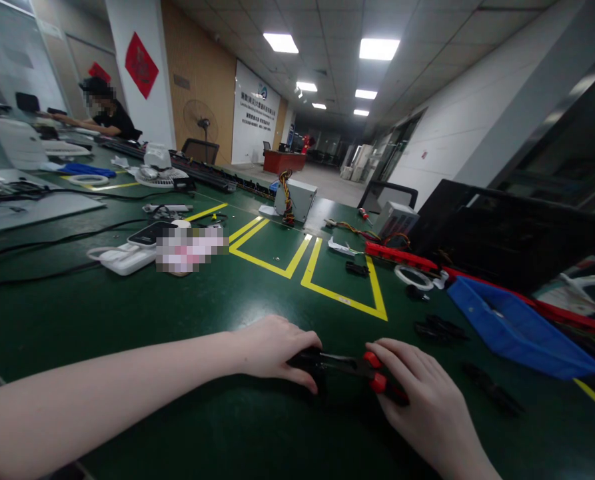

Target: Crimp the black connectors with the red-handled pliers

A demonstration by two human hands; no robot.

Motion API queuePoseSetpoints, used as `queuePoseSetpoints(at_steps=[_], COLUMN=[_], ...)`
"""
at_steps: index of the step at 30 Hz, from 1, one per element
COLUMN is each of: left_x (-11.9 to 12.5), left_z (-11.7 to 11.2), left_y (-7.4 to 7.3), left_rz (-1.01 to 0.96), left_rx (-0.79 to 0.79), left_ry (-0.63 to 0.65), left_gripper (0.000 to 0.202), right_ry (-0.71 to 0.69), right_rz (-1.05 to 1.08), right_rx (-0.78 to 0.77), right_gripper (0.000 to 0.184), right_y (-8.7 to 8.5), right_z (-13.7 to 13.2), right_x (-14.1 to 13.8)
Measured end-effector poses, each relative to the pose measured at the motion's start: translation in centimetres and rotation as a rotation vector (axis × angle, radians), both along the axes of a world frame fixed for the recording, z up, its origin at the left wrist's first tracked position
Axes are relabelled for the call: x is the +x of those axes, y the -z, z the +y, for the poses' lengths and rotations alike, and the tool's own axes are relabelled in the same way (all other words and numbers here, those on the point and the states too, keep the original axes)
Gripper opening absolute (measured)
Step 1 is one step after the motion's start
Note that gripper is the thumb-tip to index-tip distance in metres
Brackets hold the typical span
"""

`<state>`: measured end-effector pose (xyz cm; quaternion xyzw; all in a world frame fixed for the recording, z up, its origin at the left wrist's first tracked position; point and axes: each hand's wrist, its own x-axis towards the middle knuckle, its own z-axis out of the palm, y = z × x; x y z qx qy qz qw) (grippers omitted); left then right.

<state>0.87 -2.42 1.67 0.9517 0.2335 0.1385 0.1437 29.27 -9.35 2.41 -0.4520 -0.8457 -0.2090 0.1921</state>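
Note:
My right hand point(424, 390) is wrapped round the red-and-black handles of a pair of pliers point(350, 364), low over the green table. The pliers' dark head points left, towards my left hand point(272, 350). Between the thumb and fingers of that left hand is a small black piece point(303, 361), which meets the pliers' head. Its exact kind is hard to make out, as the fingers cover part of it and the area is dark.
A blue tray point(517, 327) and dark pieces point(440, 328) lie at the right. Yellow tape point(344, 303) marks the green table point(192, 320). A white power strip point(130, 259) with cables is at the left, a power supply box point(302, 200) farther back. Another person point(110, 117) sits far left.

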Motion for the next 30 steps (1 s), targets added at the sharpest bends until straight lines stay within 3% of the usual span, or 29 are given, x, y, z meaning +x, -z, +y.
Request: queuePoseSetpoints(at_steps=[15, 23, 30], left_x=[0.0, -0.4, -0.2], left_z=[-0.2, 0.1, -0.2], left_y=[0.0, -0.6, -0.7], left_rz=[-0.01, 0.03, 0.01], left_rx=[0.037, -0.038, -0.015], left_ry=[0.0, 0.038, 0.065], left_gripper=[0.05, 0.045, 0.047], right_ry=[-0.053, -0.089, -0.111], right_rz=[0.006, -0.029, -0.004], right_rx=[-0.091, -0.023, -0.09], right_gripper=[0.03, 0.032, 0.032], right_y=[0.3, 0.2, 0.4], right_z=[0.1, 0.2, 0.4], right_x=[-1.1, -1.0, -1.0])
